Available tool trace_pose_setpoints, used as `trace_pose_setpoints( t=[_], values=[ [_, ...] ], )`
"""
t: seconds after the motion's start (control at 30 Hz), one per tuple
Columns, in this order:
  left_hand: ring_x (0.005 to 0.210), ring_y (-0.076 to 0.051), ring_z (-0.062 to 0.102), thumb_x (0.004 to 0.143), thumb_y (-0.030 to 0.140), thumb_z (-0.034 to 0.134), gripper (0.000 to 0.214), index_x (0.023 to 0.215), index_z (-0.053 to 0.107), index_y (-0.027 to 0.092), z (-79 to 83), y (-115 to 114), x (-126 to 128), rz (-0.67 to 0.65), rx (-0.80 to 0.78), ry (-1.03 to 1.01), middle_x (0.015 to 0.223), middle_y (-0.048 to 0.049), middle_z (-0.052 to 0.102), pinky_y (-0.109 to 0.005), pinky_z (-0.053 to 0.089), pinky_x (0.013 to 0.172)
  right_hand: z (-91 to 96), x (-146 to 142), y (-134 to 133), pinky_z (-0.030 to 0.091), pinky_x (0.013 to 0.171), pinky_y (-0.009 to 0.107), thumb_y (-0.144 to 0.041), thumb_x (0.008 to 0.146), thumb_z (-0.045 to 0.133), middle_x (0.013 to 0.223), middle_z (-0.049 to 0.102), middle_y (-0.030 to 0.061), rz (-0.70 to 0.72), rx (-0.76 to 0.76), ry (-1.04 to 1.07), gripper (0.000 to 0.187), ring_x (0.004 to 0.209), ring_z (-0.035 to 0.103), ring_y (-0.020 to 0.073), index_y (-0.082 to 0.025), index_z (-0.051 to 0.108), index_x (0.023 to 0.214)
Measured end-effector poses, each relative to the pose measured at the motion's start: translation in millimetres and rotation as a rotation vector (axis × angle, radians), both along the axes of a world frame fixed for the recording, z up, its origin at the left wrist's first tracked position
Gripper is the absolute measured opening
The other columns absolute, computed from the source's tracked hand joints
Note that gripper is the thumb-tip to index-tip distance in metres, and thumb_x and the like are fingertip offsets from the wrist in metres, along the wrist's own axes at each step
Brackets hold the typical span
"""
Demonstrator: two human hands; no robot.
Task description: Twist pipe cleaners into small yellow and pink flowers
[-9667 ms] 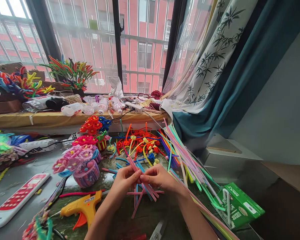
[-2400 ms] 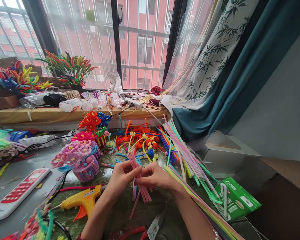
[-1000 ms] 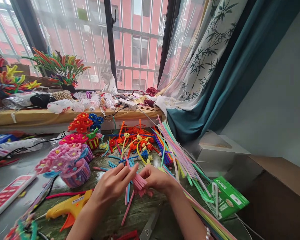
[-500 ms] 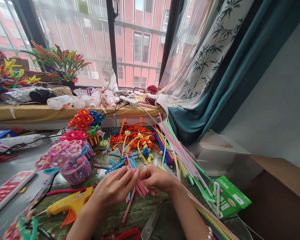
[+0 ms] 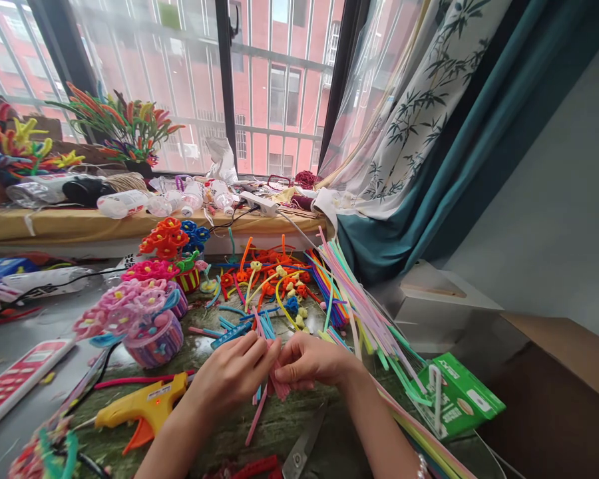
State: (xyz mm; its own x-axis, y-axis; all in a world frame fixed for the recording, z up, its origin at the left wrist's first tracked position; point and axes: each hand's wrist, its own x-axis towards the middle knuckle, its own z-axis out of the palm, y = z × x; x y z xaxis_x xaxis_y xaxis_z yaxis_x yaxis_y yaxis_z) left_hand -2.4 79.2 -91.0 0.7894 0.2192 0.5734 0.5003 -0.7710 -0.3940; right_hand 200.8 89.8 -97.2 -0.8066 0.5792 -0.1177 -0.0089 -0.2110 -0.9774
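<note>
While scissors (image 5: 304,446) are lying at the nearest edge of a dark green table (image 5: 229,436), their blade pointing up and to the right, a person is working just beyond them with two bare hands. A yellow glue gun (image 5: 144,406) with an orange trigger is resting beside the left forearm. In the middle, a short bundle of pink pipe cleaners (image 5: 281,387) is sitting between the hands, above the table. The left hand (image 5: 242,369) is curling its fingers around it, the back of the hand hiding most of the grip. The right hand (image 5: 317,362) is pinching the bundle's lower part between thumb and bent fingers. One loose pink pipe cleaner (image 5: 256,419) is slanting below them.

Off to the right, a green box (image 5: 466,396) is lying tilted. To the left, a purple striped pot (image 5: 154,342) is holding fuzzy pink flowers. Beyond the hands, orange fuzzy flowers (image 5: 269,256) are lying heaped, and long pastel pipe cleaners (image 5: 364,299) are fanning out beside them. Farther back, plastic bottles (image 5: 122,203) are lying along a cloth-covered windowsill (image 5: 80,229). Behind the barred window (image 5: 284,86), a pink building is showing.
</note>
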Motion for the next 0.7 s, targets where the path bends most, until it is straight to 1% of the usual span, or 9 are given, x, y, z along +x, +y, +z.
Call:
trace_pose_setpoints(
  t=[0.1, 0.17, 0.33, 0.4, 0.47, 0.53, 0.6, 0.63, 0.7],
  values=[
    [0.078, -0.021, 0.056, 0.098, 0.013, 0.026, 0.035, 0.111, 0.057, 0.01, 1.2, -2, 2, 0.018, -0.003, 0.012, 0.076, -0.0063, 0.057, -0.032, 0.053, 0.064, -1.0, -3, 0, 0.025, 0.038, 0.02, -0.054, 0.067, 0.076, 0.058, 0.058, -0.0028, -0.005, -0.026, -0.051, 0.046, 0.039, 0.038, 0.0032, -0.009, 0.066, 0.067],
    [0.077, -0.021, 0.056, 0.097, 0.011, 0.027, 0.034, 0.111, 0.058, 0.01, 3.8, -4, 3, 0.031, -0.012, 0.032, 0.074, -0.0057, 0.056, -0.031, 0.052, 0.064, -1.3, -3, 0, 0.026, 0.037, 0.019, -0.051, 0.068, 0.076, 0.061, 0.061, -0.0019, -0.026, -0.028, -0.079, 0.043, 0.039, 0.039, 0.003, -0.009, 0.067, 0.067],
    [0.073, -0.021, 0.057, 0.093, 0.01, 0.036, 0.034, 0.123, 0.052, 0.014, 6.3, -1, 0, 0.033, -0.102, 0.023, 0.077, -0.0049, 0.058, -0.03, 0.051, 0.06, 2.3, -3, -2, 0.025, 0.036, 0.018, -0.044, 0.069, 0.077, 0.053, 0.058, -0.0037, -0.067, 0.007, -0.106, 0.036, 0.037, 0.041, 0.0035, -0.01, 0.067, 0.064],
    [0.074, -0.021, 0.058, 0.091, 0.007, 0.038, 0.041, 0.129, 0.049, 0.017, 6.8, 1, -4, 0.032, -0.183, -0.014, 0.081, -0.0053, 0.06, -0.03, 0.051, 0.061, 4.6, -2, -2, 0.025, 0.035, 0.018, -0.044, 0.069, 0.077, 0.049, 0.055, -0.0043, -0.088, 0.024, -0.127, 0.036, 0.037, 0.042, 0.0041, -0.01, 0.067, 0.064],
    [0.079, -0.02, 0.06, 0.088, 0.003, 0.037, 0.048, 0.131, 0.048, 0.021, 9.1, 2, -8, 0.055, -0.312, -0.07, 0.09, -0.0062, 0.063, -0.029, 0.051, 0.066, 7.0, -2, -2, 0.027, 0.036, 0.017, -0.046, 0.07, 0.076, 0.049, 0.056, -0.0037, -0.105, 0.042, -0.161, 0.038, 0.037, 0.042, 0.0047, -0.01, 0.066, 0.064],
    [0.086, -0.019, 0.063, 0.089, 0.006, 0.036, 0.047, 0.13, 0.049, 0.023, 12.7, 2, -10, 0.104, -0.458, -0.186, 0.1, -0.007, 0.065, -0.028, 0.051, 0.072, 9.3, -1, -2, 0.029, 0.036, 0.017, -0.048, 0.07, 0.075, 0.052, 0.058, -0.0025, -0.118, 0.061, -0.175, 0.039, 0.038, 0.043, 0.0046, -0.01, 0.065, 0.064],
    [0.086, -0.019, 0.064, 0.093, 0.017, 0.037, 0.034, 0.122, 0.055, 0.02, 15.8, 1, -8, 0.18, -0.606, -0.32, 0.101, -0.0076, 0.066, -0.027, 0.05, 0.073, 11.1, -1, -2, 0.031, 0.036, 0.017, -0.048, 0.07, 0.075, 0.056, 0.06, -0.0019, -0.116, 0.079, -0.174, 0.04, 0.039, 0.043, 0.0044, -0.01, 0.065, 0.064],
    [0.081, -0.018, 0.065, 0.095, 0.023, 0.036, 0.029, 0.111, 0.059, 0.018, 16.4, 0, -6, 0.219, -0.672, -0.361, 0.095, -0.0069, 0.068, -0.026, 0.049, 0.07, 11.7, -1, -3, 0.032, 0.037, 0.017, -0.048, 0.07, 0.075, 0.057, 0.06, -0.002, -0.114, 0.089, -0.171, 0.039, 0.039, 0.042, 0.0043, -0.01, 0.066, 0.065],
    [0.064, -0.017, 0.063, 0.096, 0.031, 0.032, 0.034, 0.082, 0.06, 0.018, 15.8, -3, 1, 0.273, -0.766, -0.355, 0.073, -0.003, 0.066, -0.025, 0.044, 0.059, 12.1, -2, -4, 0.032, 0.037, 0.017, -0.048, 0.07, 0.075, 0.056, 0.059, -0.0024, -0.1, 0.122, -0.176, 0.039, 0.04, 0.042, 0.0045, -0.01, 0.067, 0.066]
  ],
)
